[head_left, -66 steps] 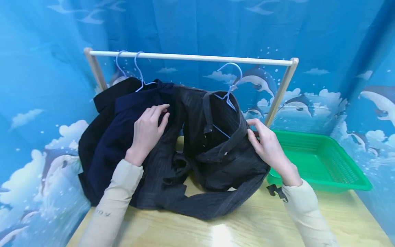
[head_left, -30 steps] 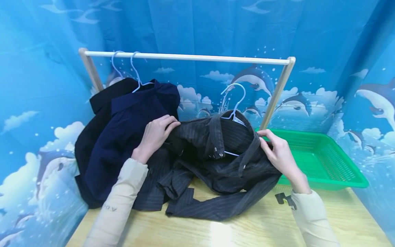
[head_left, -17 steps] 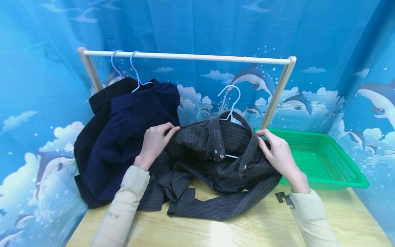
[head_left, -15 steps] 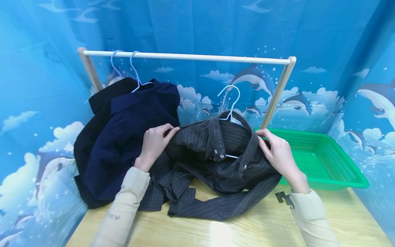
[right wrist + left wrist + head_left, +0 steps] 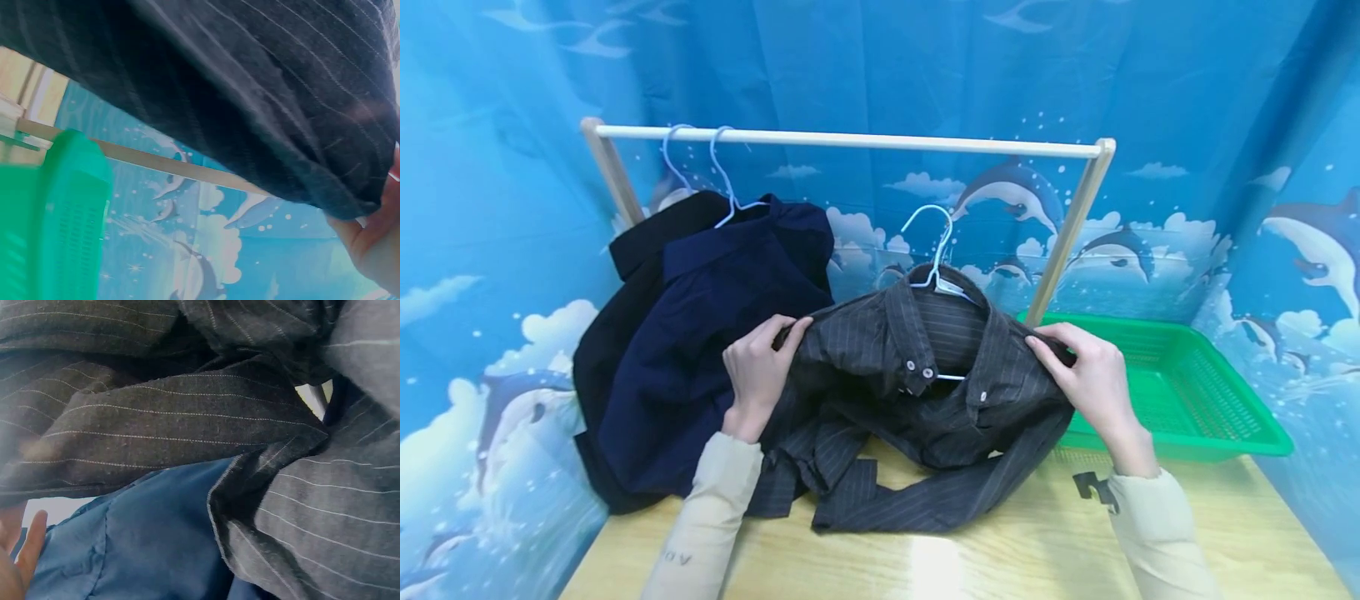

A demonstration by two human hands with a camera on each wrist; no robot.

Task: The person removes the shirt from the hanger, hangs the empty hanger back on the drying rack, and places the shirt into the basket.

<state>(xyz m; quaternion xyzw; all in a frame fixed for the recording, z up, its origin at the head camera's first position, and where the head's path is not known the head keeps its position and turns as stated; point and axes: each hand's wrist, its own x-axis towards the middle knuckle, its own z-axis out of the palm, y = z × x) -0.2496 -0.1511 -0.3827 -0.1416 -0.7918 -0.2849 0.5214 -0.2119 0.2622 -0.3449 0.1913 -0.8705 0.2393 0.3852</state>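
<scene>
A dark grey pinstriped shirt (image 5: 857, 342) spreads between my two hands in the head view, its collar agape. Inside it sits a pale blue hanger (image 5: 942, 242), whose hook rises out of the neck, below and apart from the rack's rail. My left hand (image 5: 758, 371) pinches the shirt at its left shoulder. At the opposite shoulder my right hand (image 5: 1093, 379) pinches the cloth between thumb and fingers. The right wrist view shows the shoulder cloth reaching my right hand (image 5: 372, 240). Striped sleeves fill most of the left wrist view, and one sleeve (image 5: 917, 504) lies on the table.
A rack with a white rail (image 5: 850, 140) stands behind. At its left end hang a navy garment (image 5: 700, 333) and a black garment (image 5: 597, 358) on blue hangers. A green basket (image 5: 1232, 392) stands on the wooden table (image 5: 850, 567) at the right. A dolphin-print curtain (image 5: 865, 50) backs everything.
The shirt and hanger have come down from near the rail and moved slightly left. My left hand has taken hold of the left shoulder; my right hand has shifted from collar to shoulder.
</scene>
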